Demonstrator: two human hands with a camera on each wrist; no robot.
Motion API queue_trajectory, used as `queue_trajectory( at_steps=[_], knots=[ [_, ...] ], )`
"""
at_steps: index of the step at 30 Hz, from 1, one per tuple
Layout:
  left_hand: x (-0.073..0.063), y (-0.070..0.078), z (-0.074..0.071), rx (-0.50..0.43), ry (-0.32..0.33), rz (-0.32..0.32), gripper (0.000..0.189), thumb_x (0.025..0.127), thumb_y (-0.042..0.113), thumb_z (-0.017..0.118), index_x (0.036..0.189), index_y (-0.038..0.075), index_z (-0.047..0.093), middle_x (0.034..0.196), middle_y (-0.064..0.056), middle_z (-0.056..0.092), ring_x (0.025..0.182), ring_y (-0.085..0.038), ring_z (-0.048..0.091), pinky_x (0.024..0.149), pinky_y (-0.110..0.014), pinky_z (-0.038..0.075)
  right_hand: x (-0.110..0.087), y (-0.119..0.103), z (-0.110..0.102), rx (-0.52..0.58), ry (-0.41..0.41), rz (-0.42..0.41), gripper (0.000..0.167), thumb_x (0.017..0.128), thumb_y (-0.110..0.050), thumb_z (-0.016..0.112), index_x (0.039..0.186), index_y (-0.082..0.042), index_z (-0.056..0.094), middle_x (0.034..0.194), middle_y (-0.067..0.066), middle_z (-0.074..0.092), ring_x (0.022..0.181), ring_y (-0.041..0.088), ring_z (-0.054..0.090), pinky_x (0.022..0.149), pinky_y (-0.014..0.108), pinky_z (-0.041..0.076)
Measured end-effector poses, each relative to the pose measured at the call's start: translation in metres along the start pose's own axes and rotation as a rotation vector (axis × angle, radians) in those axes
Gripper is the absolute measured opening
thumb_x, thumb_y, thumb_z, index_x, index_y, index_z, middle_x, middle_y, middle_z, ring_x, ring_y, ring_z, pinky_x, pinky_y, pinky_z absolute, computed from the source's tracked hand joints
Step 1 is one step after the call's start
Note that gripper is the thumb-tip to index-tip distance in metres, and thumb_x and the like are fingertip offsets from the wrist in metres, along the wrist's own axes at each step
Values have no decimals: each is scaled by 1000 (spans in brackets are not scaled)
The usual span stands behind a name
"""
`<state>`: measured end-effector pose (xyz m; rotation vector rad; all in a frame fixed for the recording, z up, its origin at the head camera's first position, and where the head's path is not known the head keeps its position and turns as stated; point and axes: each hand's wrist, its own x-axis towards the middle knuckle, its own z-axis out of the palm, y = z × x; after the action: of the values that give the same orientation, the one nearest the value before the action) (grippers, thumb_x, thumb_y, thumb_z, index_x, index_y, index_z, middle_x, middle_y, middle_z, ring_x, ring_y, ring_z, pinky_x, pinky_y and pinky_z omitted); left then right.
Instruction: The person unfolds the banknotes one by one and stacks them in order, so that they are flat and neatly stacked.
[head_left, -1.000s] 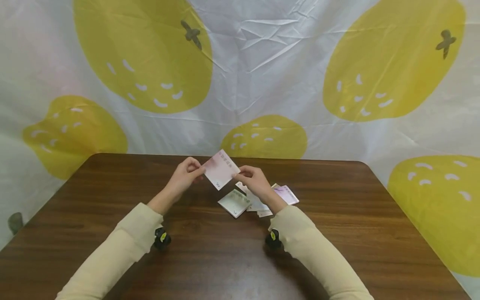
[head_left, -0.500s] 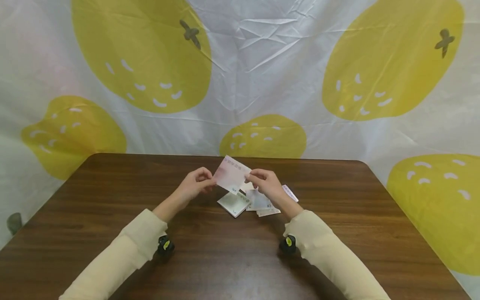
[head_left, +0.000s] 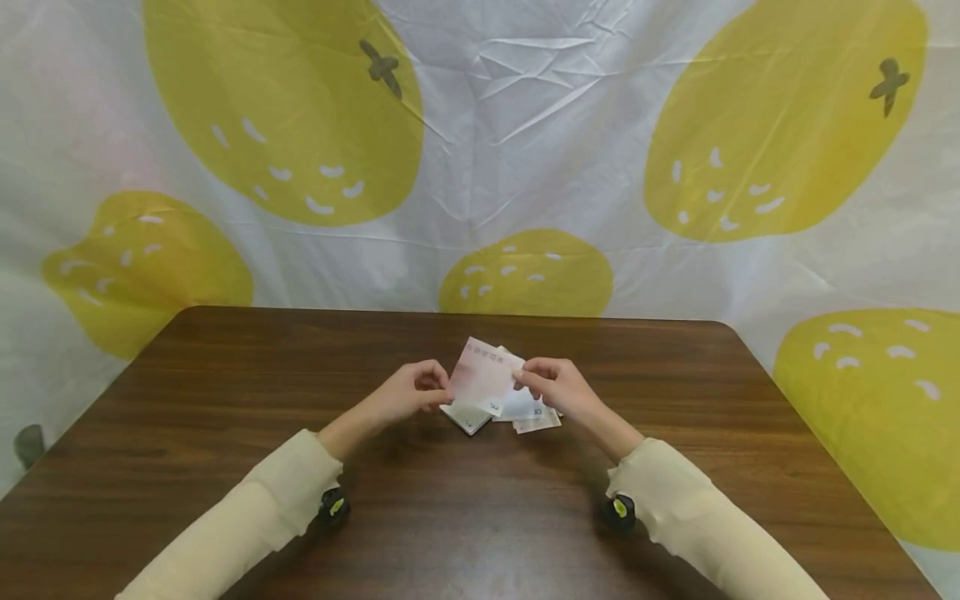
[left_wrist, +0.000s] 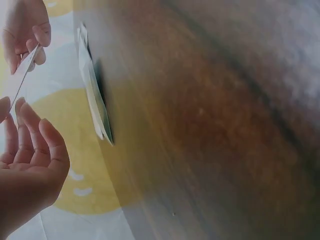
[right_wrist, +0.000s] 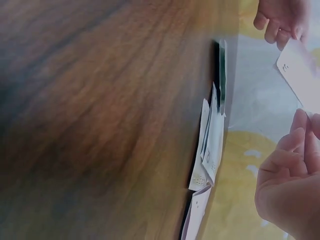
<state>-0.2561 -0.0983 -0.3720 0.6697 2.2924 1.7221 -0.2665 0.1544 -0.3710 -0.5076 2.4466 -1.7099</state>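
Both hands hold up a thin, square pale pink card (head_left: 486, 375) with a row of small printed marks along its upper edge. My left hand (head_left: 408, 392) pinches its left corner between thumb and forefinger, the other fingers loosely bent. On the opposite side, my right hand (head_left: 561, 389) pinches the card's right corner. The held card is raised over a group of similar cards on the table and partly hides them in the head view. Among these are a pale green stack (head_left: 468, 419), a bluish-white card (head_left: 520, 407) and a cream one (head_left: 538, 422).
The cards lie on a dark brown wooden table (head_left: 480, 517), near its far half. Behind it hangs a white cloth (head_left: 337, 267) printed with large yellow fruit. In the right wrist view, several cards (right_wrist: 212, 145) overlap on the tabletop.
Both hands have carried the pink card right and down towards the other cards, turning it slightly. The right forearm has swung to the right.
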Motion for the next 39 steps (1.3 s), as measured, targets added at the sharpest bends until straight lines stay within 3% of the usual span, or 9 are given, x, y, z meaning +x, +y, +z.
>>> queue_trajectory(
  at_steps=[4, 8, 12, 17, 21, 26, 31, 39],
  knots=[
    [1, -4, 5, -6, -19, -2, 12, 82, 3, 60, 86, -3, 50, 70, -7, 55, 62, -22, 52, 60, -38, 45, -5, 3, -1, 7, -20, 10, 23, 87, -20, 56, 88, 3, 61, 70, 16, 56, 56, 14, 41, 44, 20, 30],
    [0, -5, 11, -5, -33, -4, 12, 86, 9, 56, 86, -3, 53, 69, -11, 55, 62, -25, 53, 60, -40, 45, -10, 4, -2, -10, -33, 19, 22, 86, -19, 57, 86, 2, 61, 67, 11, 55, 56, 15, 42, 46, 21, 31],
    [-1, -6, 15, -5, -37, 48, 15, 85, 6, 57, 95, -4, 53, 66, -7, 55, 62, -35, 53, 57, -40, 45, -14, 5, -3, -46, -52, -19, 20, 86, -17, 58, 81, 3, 61, 63, 9, 52, 56, 13, 41, 45, 21, 31],
    [-2, -5, 19, 15, -63, 141, 47, 82, 0, 59, 126, 2, 39, 66, -11, 57, 58, -33, 52, 54, -37, 45, -18, 7, -2, -57, -65, -80, 20, 85, -13, 57, 76, 4, 61, 61, 16, 51, 54, 12, 40, 42, 21, 30],
    [-4, -3, 20, 53, -102, 164, 56, 83, 1, 59, 133, 5, 34, 67, -15, 56, 56, -24, 51, 54, -35, 45, -21, 8, -2, -78, -50, -84, 22, 85, -13, 58, 70, 2, 58, 65, 18, 53, 60, 12, 42, 46, 22, 32],
    [-4, 0, 22, 85, -118, 170, 46, 83, 3, 59, 126, 3, 41, 70, -20, 56, 55, -26, 49, 52, -35, 43, -24, 10, 0, -67, -58, -84, 25, 85, -13, 58, 69, 5, 53, 61, 8, 50, 60, 12, 42, 49, 22, 32],
    [-3, 2, 24, 128, -76, 191, 27, 83, 7, 60, 108, 3, 52, 70, -21, 55, 56, -33, 49, 48, -26, 41, -29, 10, 3, -20, -88, -37, 21, 85, -14, 57, 73, 3, 54, 58, 0, 44, 53, 11, 38, 47, 22, 30],
    [-4, 14, 26, 71, -55, 155, 6, 83, 2, 58, 84, -2, 53, 67, -20, 51, 57, -41, 45, 46, -29, 39, -34, 7, 8, 56, -105, 41, 18, 87, -17, 55, 77, -1, 56, 59, -1, 42, 51, 9, 37, 46, 21, 31]
  ],
)
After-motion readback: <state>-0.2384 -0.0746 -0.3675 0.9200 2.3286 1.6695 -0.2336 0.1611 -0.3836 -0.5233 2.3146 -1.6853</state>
